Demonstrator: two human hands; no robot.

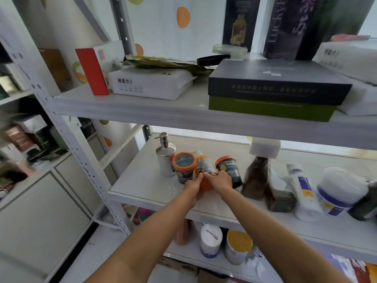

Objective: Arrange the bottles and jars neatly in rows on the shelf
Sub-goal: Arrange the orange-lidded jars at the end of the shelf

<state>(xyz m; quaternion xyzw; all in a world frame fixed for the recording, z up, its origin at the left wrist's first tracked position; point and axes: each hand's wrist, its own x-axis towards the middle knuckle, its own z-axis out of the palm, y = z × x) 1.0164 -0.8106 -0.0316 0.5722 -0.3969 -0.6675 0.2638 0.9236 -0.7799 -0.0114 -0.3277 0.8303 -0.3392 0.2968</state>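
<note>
Your left hand (191, 185) and right hand (221, 180) both grip the tilted orange bottle (205, 168) on the middle shelf (142, 186). Squeezed between the left jar (184, 166) and right jar (229, 168), it could knock either over.

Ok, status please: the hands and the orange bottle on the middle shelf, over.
Holding orange bottle, tilted: left hand and right hand together. Close on either side: left jar, right jar. Beyond left jar: pump bottle.

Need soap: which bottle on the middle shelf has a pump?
The silver bottle, leftmost in the group; none of the others shows a pump head.
</note>
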